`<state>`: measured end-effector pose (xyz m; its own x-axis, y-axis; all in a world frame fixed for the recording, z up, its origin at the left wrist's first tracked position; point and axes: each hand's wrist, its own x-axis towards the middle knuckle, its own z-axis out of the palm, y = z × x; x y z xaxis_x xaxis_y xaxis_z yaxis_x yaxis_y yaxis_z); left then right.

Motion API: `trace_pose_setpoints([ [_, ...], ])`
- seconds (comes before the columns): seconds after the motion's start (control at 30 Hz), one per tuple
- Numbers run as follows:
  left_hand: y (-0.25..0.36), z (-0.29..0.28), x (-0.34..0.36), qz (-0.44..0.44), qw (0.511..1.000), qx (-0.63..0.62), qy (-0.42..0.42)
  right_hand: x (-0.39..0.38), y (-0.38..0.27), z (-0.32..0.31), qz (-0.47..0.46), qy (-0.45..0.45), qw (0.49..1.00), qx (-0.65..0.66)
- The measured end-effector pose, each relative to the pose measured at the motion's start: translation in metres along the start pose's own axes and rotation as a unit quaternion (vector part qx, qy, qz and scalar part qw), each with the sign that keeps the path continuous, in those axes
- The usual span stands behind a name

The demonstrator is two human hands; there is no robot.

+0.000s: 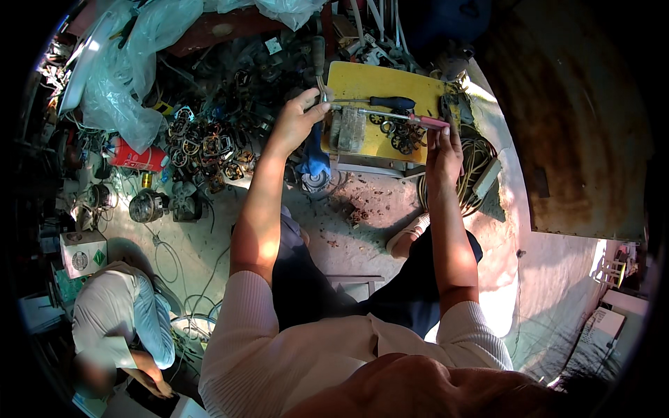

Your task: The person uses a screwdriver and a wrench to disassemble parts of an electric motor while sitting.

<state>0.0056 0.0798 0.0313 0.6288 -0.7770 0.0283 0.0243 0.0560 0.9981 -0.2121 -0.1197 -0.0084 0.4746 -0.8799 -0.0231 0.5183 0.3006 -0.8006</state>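
Note:
In my right hand [444, 152] is a screwdriver [426, 122] with a pinkish-red handle, its long shaft lying sideways over a yellow board [373, 75]. The fingers of my left hand [296, 122] are pinched near the shaft's far end; what they hold there is too small to make out. Just beyond them stands a wooden-handled tool [318, 56]. On the board rests a second screwdriver [394, 102] with a dark blue handle. A worn grey block [352, 130] sits below the shaft, beside several dark ring-shaped parts [402, 143].
A heap of wire-wound parts [216, 146] fills the ground at left, near a red container [137, 155]. Coiled cable [474, 174] lies beyond my right forearm. Blue cloth [317, 161] hangs by the board. Another person [115, 313] bends over at lower left. A rusty panel [578, 139] stands right.

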Motion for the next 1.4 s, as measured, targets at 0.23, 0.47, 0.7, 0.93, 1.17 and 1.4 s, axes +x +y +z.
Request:
trace_pose_setpoints([
  [0.23, 0.000, 0.000, 0.000, -0.001, 1.000, -0.005, 0.002, -0.015, -0.010, 0.017, 0.042, 0.088, 0.995, -0.033],
  [0.47, 0.003, 0.002, 0.000, -0.011, 1.000, 0.001, 0.007, -0.008, -0.001, 0.004, -0.026, 0.014, 1.000, -0.005],
  [0.7, 0.003, 0.003, -0.002, -0.014, 1.000, -0.005, 0.021, -0.019, -0.017, 0.021, 0.033, 0.081, 0.995, -0.051],
  [0.93, -0.005, 0.002, 0.000, 0.012, 1.000, 0.011, 0.019, -0.011, -0.008, 0.007, -0.040, 0.018, 0.998, -0.051],
  [1.17, -0.008, 0.003, 0.001, 0.026, 0.999, 0.014, 0.024, -0.012, -0.003, 0.009, -0.055, 0.009, 0.997, -0.050],
  [1.4, -0.007, 0.002, -0.001, 0.030, 0.999, 0.003, 0.021, -0.015, -0.012, 0.013, -0.030, 0.041, 0.996, -0.076],
])
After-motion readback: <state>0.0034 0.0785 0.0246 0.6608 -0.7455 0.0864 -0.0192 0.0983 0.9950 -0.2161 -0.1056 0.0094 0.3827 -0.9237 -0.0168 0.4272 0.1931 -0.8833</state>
